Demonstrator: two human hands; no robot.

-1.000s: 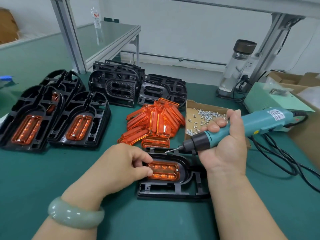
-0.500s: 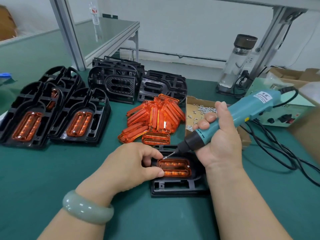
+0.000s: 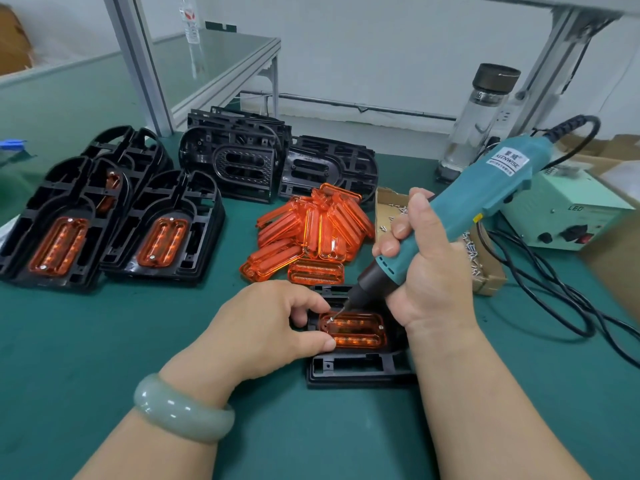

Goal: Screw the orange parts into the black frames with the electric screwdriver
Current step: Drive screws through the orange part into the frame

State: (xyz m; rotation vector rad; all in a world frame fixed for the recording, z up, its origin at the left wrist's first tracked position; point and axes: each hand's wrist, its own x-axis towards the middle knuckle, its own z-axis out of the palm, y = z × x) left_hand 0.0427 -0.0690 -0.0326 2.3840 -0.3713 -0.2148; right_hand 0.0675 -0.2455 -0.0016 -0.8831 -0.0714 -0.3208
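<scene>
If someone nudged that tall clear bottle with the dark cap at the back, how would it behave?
The bottle stands tall and narrow, so a nudge near its dark cap would probably tip it. Its wall looks like clear glass, so a fall might crack it. Once down, the round body would likely roll.

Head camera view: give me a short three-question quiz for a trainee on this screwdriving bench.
1. True or false: the right hand grips the electric screwdriver.
2. Where is the screwdriver's bit tip set? A) at the left end of the orange part in the near black frame; B) in the cardboard screw box; C) on the pile of loose orange parts.
3. Fill in: a screw already sits at the orange part's ___ end.
Key: 1 true; 2 A; 3 right.
</scene>
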